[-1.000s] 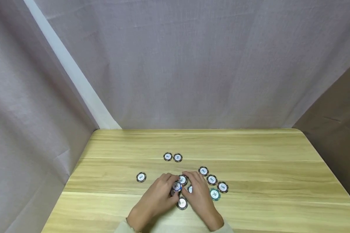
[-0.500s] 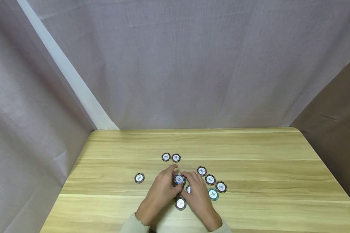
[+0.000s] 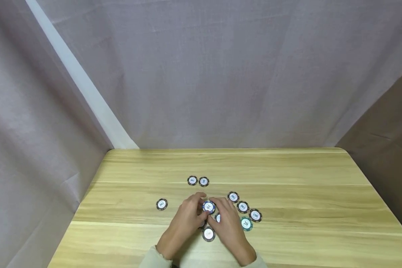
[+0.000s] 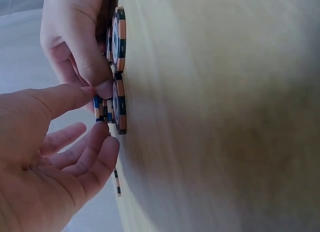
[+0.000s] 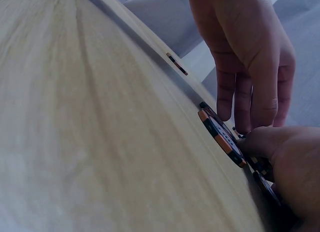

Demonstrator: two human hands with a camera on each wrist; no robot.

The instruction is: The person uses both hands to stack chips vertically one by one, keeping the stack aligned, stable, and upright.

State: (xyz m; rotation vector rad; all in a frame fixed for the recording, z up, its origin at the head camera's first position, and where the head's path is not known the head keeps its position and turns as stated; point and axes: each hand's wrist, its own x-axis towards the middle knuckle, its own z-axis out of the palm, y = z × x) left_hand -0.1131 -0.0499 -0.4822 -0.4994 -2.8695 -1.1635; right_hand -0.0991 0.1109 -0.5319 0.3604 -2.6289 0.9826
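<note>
A blue-edged poker chip (image 3: 209, 207) marked 10 lies face up on top of a black-edged poker chip (image 4: 105, 111). My left hand (image 3: 185, 216) pinches the blue chip between thumb and fingertips from its left side. From the right, my right hand (image 3: 228, 223) curls its thumb and forefinger round the same small stack. Just below the hands, a black chip (image 3: 209, 234) marked 100 lies on the table. Another chip (image 3: 218, 217) is partly hidden under my right hand, and one more (image 3: 202, 224) shows beneath my left thumb.
To the right lie a green chip (image 3: 246, 223) marked 20 and three black chips (image 3: 243, 207) in a slanting row. Two black chips (image 3: 192, 181) sit side by side farther back; a single one (image 3: 162, 204) is at left. Grey curtains enclose the wooden table (image 3: 305, 175).
My left hand has carried the blue chip a little right and away from me, onto the black chip at my right fingers. The right hand has hardly moved.
</note>
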